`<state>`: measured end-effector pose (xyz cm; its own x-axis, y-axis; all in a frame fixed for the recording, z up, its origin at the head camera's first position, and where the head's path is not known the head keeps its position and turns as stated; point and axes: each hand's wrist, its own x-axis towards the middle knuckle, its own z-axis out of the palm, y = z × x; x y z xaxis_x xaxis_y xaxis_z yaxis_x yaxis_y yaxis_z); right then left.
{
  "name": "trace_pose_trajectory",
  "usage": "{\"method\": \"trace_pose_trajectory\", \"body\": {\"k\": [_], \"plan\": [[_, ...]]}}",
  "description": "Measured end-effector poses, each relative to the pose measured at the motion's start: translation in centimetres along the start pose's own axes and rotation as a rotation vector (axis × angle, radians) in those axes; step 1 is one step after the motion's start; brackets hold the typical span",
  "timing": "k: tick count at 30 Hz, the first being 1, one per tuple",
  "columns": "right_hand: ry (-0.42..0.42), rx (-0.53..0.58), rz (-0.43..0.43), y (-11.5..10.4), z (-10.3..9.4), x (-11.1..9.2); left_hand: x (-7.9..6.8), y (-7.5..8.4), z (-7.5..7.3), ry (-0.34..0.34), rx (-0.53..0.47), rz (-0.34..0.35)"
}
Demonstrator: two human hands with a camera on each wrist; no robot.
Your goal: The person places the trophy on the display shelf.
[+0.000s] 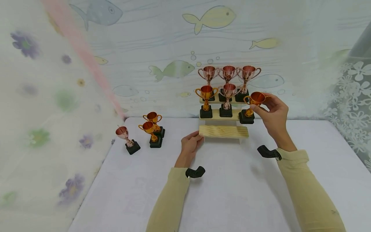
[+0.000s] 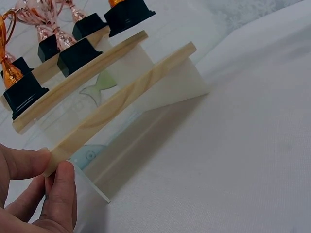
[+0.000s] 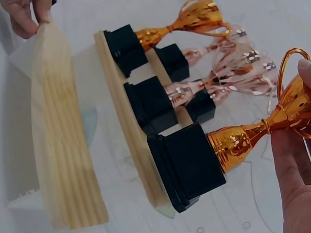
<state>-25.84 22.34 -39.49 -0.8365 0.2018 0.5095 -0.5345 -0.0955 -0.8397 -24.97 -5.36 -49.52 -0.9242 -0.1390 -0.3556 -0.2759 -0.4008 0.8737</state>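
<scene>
My right hand [image 1: 275, 112] grips a gold trophy cup [image 1: 257, 98] by its bowl and handle. Its black base [image 3: 187, 167] is at the right end of the middle step [image 3: 121, 111] of a three-step wooden stand. My left hand [image 1: 190, 144] pinches the left end of the bottom step [image 1: 223, 131] between thumb and fingers. To the left on the middle step stand a gold trophy [image 1: 206, 100] and a rose-gold trophy [image 1: 227, 100]. Three rose-gold trophies [image 1: 208, 73] line the top step behind them.
Left of the stand, two gold trophies [image 1: 149, 127] stand close together on the white-covered table [image 1: 226, 187]. Beside them a rose-gold trophy [image 1: 123, 132] leans left in the head view. A fish-patterned curtain [image 1: 162, 38] hangs behind; lace [image 1: 359, 77] hangs at right.
</scene>
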Motion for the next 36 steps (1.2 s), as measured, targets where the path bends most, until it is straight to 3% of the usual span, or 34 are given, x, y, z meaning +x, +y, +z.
{"method": "trace_pose_trajectory", "body": {"k": [6, 14, 22, 36], "plan": [[-0.007, -0.030, 0.028, 0.9, 0.4, 1.1, 0.0, 0.1, 0.0, -0.007, -0.001, -0.004], [-0.005, -0.246, 0.067, 1.4, 0.6, 2.2, 0.0, 0.0, 0.0, -0.015, -0.004, -0.009], [0.007, -0.206, 0.081, 1.6, 1.4, 3.1, 0.1, 0.0, -0.1, -0.009, -0.006, -0.018], [0.007, -0.260, 0.079, 2.3, 1.7, 3.7, 0.0, 0.1, 0.0, -0.004, -0.014, -0.012]]}}
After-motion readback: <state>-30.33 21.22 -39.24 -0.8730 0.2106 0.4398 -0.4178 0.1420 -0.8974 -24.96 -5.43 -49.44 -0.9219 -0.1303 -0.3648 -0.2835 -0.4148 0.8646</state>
